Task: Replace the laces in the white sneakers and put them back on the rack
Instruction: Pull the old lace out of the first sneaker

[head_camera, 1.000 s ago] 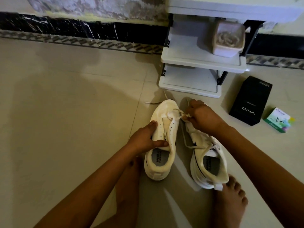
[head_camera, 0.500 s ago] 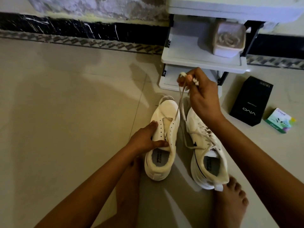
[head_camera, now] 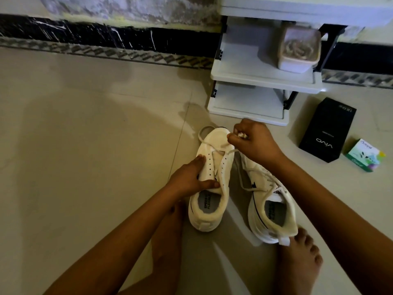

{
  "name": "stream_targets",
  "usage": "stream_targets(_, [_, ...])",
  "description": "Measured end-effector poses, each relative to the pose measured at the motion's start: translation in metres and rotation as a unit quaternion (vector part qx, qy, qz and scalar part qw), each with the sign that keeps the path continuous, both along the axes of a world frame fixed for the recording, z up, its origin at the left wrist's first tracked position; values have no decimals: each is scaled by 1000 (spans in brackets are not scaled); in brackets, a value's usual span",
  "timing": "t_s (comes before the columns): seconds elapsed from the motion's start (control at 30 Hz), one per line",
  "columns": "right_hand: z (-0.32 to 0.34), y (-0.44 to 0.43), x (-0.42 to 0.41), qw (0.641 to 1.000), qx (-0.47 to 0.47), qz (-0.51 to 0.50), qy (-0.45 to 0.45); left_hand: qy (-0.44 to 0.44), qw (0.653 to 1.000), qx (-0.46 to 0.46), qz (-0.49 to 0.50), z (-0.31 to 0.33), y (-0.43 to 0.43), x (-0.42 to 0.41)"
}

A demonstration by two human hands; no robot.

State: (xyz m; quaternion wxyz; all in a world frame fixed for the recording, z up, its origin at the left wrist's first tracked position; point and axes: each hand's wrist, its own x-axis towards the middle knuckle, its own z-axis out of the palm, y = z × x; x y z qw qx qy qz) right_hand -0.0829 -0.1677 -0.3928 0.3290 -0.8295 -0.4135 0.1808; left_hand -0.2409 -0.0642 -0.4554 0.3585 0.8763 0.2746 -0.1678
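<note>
Bare floor (head_camera: 85, 145) left of sneakers (head_camera: 209, 179)

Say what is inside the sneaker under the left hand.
A grey insole with dark printing shows at the heel of the sneaker. Further forward, the tongue and the left hand cover the inside.

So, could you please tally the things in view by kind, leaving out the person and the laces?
Sneakers: 2
Boxes: 2
Container: 1
Rack: 1
Total: 6
</note>
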Motion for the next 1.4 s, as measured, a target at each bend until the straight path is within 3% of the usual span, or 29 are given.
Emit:
stream_targets(0.07, [-5, 2, -4, 993, 56, -56, 91, -2, 1000, -1, -1, 0, 0, 0])
stream_targets(0.17, [-8, 4, -10, 950, 125, -126, 258, -4, 1000, -2, -1, 1, 0, 0])
stream_targets(0.27, [-11, 4, -8, 920, 148, -158, 326, -9, 1000, -7, 1, 1, -1, -1])
stream_targets(0.43, [-28, -2, 2, 989, -56, -77, 116, -8, 1000, -10, 5, 1, -1, -1])
stream_targets(0.57, [-39, -7, -2, 976, -215, 36, -2, -3, 1000, -7, 0, -1, 0, -2])
stream_targets(0.8, [-36, -10, -2, 972, -217, 46, -74, -1, 1000, -10, 1, -1, -1, -1])
stream_targets(1.0, [-30, -10, 2, 985, -169, -7, 34, -2, 1000, -15, 8, -3, 0, -2])
stream_targets(1.13, [-20, -8, -4, 995, -2, -49, 83, -4, 1000, -21, 8, -4, 0, -2])
stream_targets(1.27, [12, -3, -4, 960, 166, -60, 218, -4, 1000, -24, 11, -4, 0, -3])
stream_targets(1.37, [28, -4, 3, 904, 235, -105, 342, -6, 1000, -24, 12, -4, -1, -3])
stream_targets(1.4, [29, -4, 7, 905, 232, -121, 334, -7, 1000, -24, 13, -3, -1, -2])
